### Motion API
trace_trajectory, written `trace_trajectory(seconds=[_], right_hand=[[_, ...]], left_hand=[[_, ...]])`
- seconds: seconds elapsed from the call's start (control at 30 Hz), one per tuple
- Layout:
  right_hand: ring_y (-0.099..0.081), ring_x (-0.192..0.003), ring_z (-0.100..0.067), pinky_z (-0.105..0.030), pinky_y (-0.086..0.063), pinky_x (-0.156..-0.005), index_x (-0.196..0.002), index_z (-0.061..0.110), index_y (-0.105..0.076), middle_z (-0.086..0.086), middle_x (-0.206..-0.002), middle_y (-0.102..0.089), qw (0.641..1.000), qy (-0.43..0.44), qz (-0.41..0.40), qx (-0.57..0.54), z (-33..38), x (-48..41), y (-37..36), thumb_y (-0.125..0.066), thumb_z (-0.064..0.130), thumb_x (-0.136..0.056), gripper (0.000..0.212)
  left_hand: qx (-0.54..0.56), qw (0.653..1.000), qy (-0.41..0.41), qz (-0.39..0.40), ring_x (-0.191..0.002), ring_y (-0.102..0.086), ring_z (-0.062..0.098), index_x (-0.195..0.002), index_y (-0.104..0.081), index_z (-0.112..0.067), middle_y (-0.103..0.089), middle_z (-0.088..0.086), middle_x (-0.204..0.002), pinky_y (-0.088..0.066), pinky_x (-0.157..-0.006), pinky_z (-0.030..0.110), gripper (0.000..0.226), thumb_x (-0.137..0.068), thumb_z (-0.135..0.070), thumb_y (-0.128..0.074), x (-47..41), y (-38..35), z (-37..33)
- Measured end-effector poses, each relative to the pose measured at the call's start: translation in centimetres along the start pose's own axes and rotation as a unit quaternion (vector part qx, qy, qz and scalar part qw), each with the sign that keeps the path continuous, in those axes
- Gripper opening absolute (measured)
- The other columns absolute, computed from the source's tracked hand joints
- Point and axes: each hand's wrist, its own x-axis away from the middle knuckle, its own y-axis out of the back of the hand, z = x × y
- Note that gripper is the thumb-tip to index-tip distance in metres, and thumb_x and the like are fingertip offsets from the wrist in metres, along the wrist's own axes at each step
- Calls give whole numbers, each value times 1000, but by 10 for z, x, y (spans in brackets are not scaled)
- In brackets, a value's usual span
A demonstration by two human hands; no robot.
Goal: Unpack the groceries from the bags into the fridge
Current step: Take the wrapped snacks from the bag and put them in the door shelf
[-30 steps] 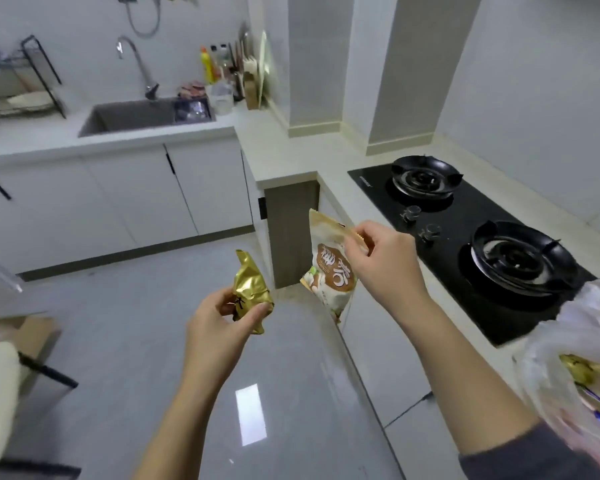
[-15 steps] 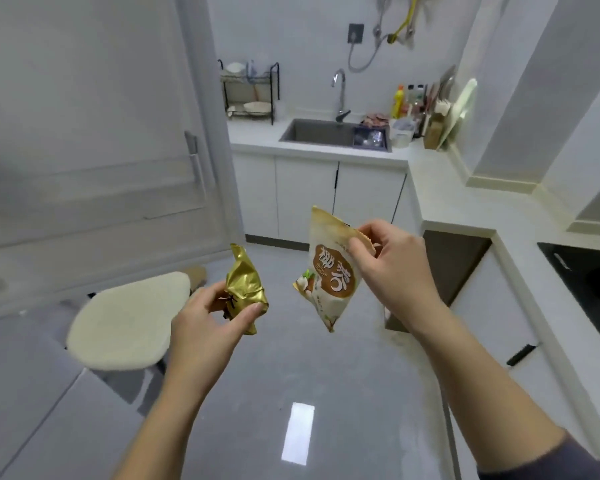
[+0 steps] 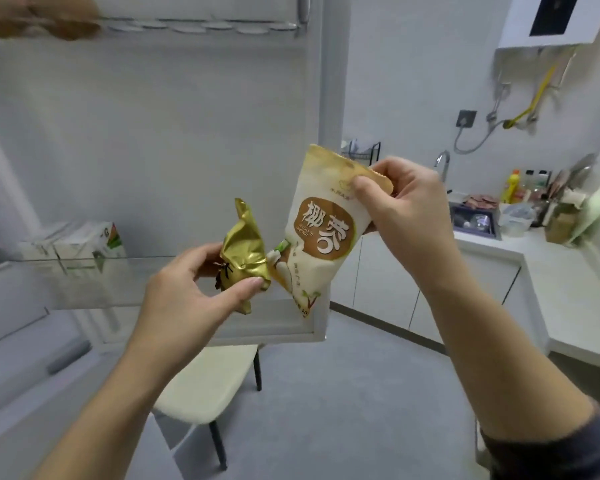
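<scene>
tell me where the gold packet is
Head view, centre: the left hand grips the gold foil packet, just left of the white snack bag in the right hand.

I count two hands, one left hand (image 3: 184, 292) and one right hand (image 3: 406, 202), and two snacks: one gold foil packet (image 3: 245, 247) and one white coconut pouch (image 3: 321, 237). I see one cream-seated stool (image 3: 208, 386), one faucet (image 3: 443, 164), one yellow bottle (image 3: 511, 185) and one water heater (image 3: 548, 19). The white cartons (image 3: 84, 240) are too blurred for me to count.

Packet (image 3: 245, 251) left of pouch (image 3: 321, 237); cartons (image 3: 84, 242), probably, behind.
</scene>
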Motion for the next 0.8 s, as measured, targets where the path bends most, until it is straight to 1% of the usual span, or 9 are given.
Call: trace_trajectory(seconds=[0.1, 0.2, 0.27, 0.33, 0.4, 0.47, 0.57, 0.67, 0.8], right_hand=[[-71, -68, -22, -44, -60, -54, -72, 10, -60, -14, -75, -68, 1000, 27, -11, -6, 5, -39, -12, -63, 14, -87, 17], [-68, -67, -30, -49, -57, -53, -68, 11, -59, -14, -70, -66, 998, 50, -23, 11, 0, -63, -34, -63, 22, -82, 18], [-64, -65, -31, -48, -54, -54, -69, 7, -58, -14, -66, -63, 997, 65, -28, 30, -5, -68, -48, -63, 24, -81, 21], [-57, -59, -25, -45, -51, -54, -68, 5, -56, -13, -63, -58, 996, 68, -41, 43, -12, -68, -60, -62, 23, -82, 24], [-46, -55, -14, -38, -44, -54, -67, 4, -54, -12, -61, -54, 995, 64, -63, 52, -17, -67, -68, -62, 21, -82, 24], [-41, -54, -10, -33, -37, -51, -66, 4, -54, -10, -58, -52, 993, 60, -88, 58, -18, -68, -72, -62, 20, -82, 24], [-36, -51, -6, -24, -32, -49, -64, 6, -53, -4, -54, -47, 988, 56, -126, 69, -17, -69, -73, -63, 17, -84, 25], [-38, -50, -10, -23, -32, -48, -64, 4, -54, -12, -56, -51, 981, 69, -149, 105, -19, -66, -80, -63, 16, -85, 25], [-47, -56, -23, -27, -35, -49, -66, 4, -54, -10, -56, -53, 970, 84, -150, 170, -28, -51, -91, -63, 14, -86, 24]], left_hand=[[54, 998, 13, -21, -82, -65, -5, -92, -65, -39, -71, -18, -85, -47, -71, 8, 37, -58, -50, -73, -36, 12, -10], [83, 995, 54, -4, -77, -67, -3, -93, -69, -33, -73, -15, -83, -46, -69, 16, 36, -61, -49, -74, -72, 20, -10], [84, 992, 82, 40, -71, -66, -1, -90, -70, -30, -73, -12, -77, -47, -68, 21, 24, -70, -40, -77, -96, 20, -6], [63, 988, 112, 83, -74, -66, 8, -88, -69, -27, -73, -5, -78, -53, -72, 31, 17, -75, -34, -78, -118, 19, 1], [46, 979, 141, 140, -78, -66, 16, -91, -71, -20, -72, 2, -83, -55, -77, 34, 28, -72, -39, -79, -135, 18, 9], [51, 966, 164, 192, -75, -68, 17, -93, -72, -14, -73, 5, -82, -57, -75, 30, 40, -68, -44, -78, -147, 19, 16], [63, 949, 185, 249, -73, -70, 17, -97, -70, -9, -74, 8, -87, -59, -78, 31, 36, -76, -37, -76, -159, 18, 25], [58, 934, 198, 292, -76, -73, 20, -100, -68, -9, -75, 9, -89, -59, -80, 34, 37, -77, -37, -76, -162, 18, 30], [51, 917, 214, 334, -79, -74, 25, -102, -67, -6, -74, 12, -91, -61, -76, 35, 38, -82, -37, -74, -160, 12, 32]])
